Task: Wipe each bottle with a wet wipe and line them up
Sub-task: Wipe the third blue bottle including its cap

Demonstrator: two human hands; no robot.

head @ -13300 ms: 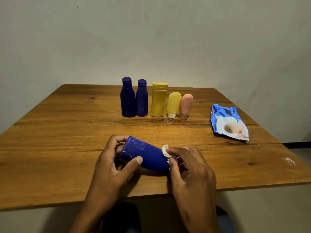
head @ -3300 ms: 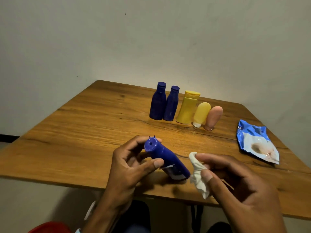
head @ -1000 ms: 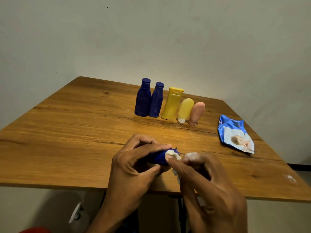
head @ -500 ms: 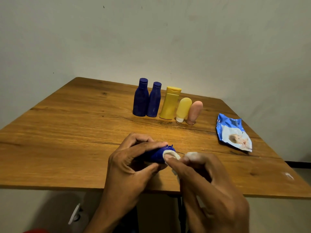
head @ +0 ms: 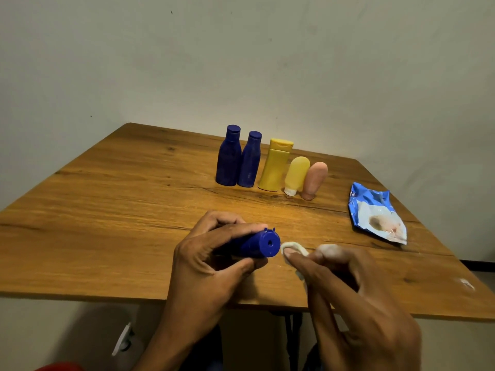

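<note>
Five bottles (head: pixel 270 164) stand behind (wipe packet (head: pixel 376 214) right); nothing between.

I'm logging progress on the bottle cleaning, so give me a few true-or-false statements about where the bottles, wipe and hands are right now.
1. Five bottles stand in a row at the far side of the table. True.
2. The left hand holds a yellow bottle. False: it grips a dark blue bottle lying sideways, its cap end towards the right hand.
3. The right hand pinches a white wipe. True.
4. The wipe is pressed against the held bottle's cap. False: a small gap shows between them.
5. The wipes packet lies left of the row. False: it lies to its right.
</note>
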